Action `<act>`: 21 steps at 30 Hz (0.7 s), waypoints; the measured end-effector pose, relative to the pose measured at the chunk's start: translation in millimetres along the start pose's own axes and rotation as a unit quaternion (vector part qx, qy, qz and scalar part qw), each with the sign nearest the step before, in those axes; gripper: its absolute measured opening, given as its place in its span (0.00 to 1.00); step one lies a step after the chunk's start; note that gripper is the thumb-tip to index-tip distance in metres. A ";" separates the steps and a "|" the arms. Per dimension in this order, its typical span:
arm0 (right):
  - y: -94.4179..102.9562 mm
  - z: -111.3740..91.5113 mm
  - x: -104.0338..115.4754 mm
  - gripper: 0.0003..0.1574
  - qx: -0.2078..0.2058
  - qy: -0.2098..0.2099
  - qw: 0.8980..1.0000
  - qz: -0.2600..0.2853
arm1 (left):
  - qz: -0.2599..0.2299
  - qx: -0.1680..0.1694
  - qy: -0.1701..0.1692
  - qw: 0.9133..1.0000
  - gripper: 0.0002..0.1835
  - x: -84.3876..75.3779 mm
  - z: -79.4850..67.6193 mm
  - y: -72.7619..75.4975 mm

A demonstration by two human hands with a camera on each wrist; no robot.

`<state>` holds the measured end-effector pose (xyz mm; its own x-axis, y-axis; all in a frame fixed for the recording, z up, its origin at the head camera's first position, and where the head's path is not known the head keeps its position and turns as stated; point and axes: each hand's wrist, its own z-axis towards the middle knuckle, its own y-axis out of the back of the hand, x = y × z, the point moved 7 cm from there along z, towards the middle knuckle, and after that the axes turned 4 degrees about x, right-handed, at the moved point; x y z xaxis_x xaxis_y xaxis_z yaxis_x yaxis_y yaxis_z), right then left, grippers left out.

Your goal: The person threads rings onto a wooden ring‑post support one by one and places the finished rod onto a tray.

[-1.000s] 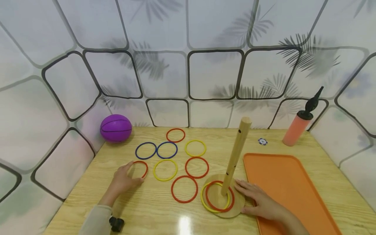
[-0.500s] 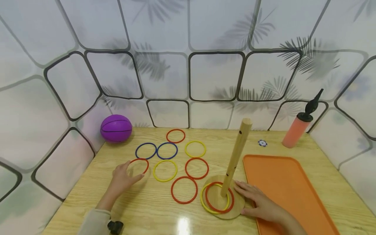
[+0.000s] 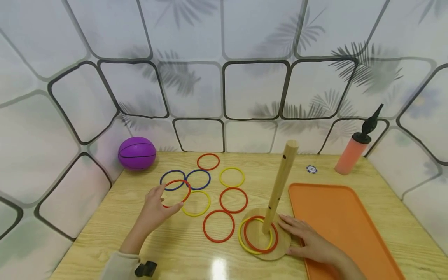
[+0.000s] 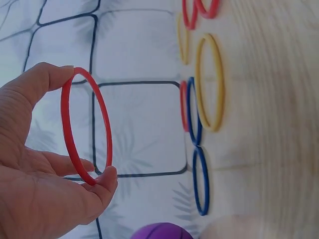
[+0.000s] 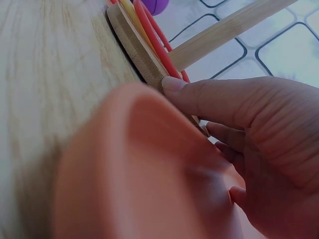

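My left hand (image 3: 155,208) pinches a red ring (image 4: 66,122) across its width, thumb on one side and fingers on the other. That ring is raised above the table and overlaps a blue ring and a yellow ring in the head view. At the edge of a wooden peg stand's round base, my right hand (image 3: 313,243) grips with thumb and fingers spread along the rim. The peg (image 3: 281,182) rises tilted in the head view. Around its foot lie a red ring (image 3: 277,233) and a yellow ring (image 3: 239,237).
Several red, yellow and blue rings lie flat left of the stand, among them a red ring (image 3: 234,225) and a blue ring (image 3: 210,179). An orange tray (image 3: 336,210) sits under my right forearm. Farther back are a purple ball (image 3: 137,153), a pump (image 3: 351,155) and a chip (image 3: 311,169).
My left hand has lifted the red ring off the table and carried it to the right and toward the back. The right hand stays at the stand's base.
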<state>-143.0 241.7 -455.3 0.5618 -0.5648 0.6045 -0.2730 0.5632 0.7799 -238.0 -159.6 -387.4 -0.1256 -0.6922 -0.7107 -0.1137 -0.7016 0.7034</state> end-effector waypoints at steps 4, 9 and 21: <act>0.0 0.1 0.1 0.42 0.003 -0.006 1.000 0.004 | -0.003 -0.009 -0.021 1.000 0.48 -15.9 -1.1 1.2; 0.5 0.3 -0.1 0.42 0.005 -0.008 1.000 0.011 | 0.002 -0.035 -0.081 0.996 0.45 -45.6 -2.2 4.2; 1.1 0.8 3.4 0.41 -0.006 0.024 1.000 -0.011 | 0.015 -0.067 -0.167 0.984 0.46 -102.8 -8.6 8.7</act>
<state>-142.0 240.0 -452.2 0.6043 -0.5486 0.5778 -0.2497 0.5583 0.7912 -217.6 -96.0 -308.3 -0.4465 -0.6347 -0.6307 0.0234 -0.7129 0.7009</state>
